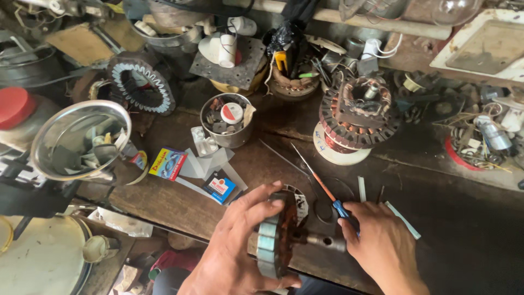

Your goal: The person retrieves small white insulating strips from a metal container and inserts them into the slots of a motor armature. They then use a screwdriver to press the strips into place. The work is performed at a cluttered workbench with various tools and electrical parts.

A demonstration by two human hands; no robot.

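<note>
My left hand [234,251] grips a round motor core [275,240] with copper windings and grey metal laminations, held on edge at the bench's near edge. Its steel shaft [325,241] sticks out to the right. My right hand [382,246] touches the shaft end and holds a thin screwdriver [319,180] with a blue and orange handle, its tip pointing up and left over the wooden bench [436,218].
A wound stator [355,114] stands on a white disc at the middle right. A metal tin [226,120] of small parts, small cardboard packets [169,163], a shiny bowl [82,139], a ring stator [143,84] and tangled wires crowd the back and left.
</note>
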